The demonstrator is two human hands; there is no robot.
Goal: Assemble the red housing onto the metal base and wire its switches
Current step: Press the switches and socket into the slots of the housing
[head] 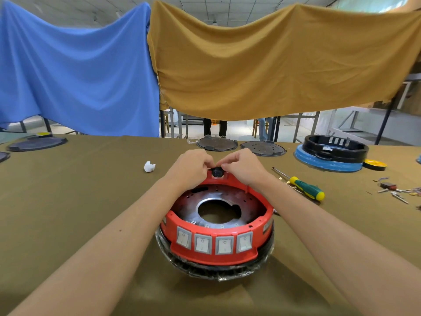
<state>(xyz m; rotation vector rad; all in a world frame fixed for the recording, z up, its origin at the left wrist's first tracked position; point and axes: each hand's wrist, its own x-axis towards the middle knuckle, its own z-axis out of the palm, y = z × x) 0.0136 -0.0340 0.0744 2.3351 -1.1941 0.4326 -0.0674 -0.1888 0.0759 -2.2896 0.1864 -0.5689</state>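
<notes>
While the round red plastic housing (216,229) sits on the olive-covered bench (79,213) just in front of the person, both hands meet at its far rim. The left hand (190,168) and the right hand (242,167) have their fingers curled in, and together they pinch a small black round plug-like part (216,172) that sits in a notch at the top of the far wall of the housing. The fingertips of the two hands almost touch each other above that part.

Inside the housing lies a flat metal base plate (218,201) with a large opening in its middle. On the near wall of the housing, facing the person, stands a row of four grey rocker switches (214,243). Under the housing lies a dark round piece wrapped in clear film (218,271).

To the right of the right forearm rests a screwdriver with a green and yellow handle (303,185), and farther right lie loose small connectors and wires (394,190). A crumpled white scrap (149,166) lies to the left of the left hand. At the far right stands a black ring housing on a blue round base (330,153).
</notes>
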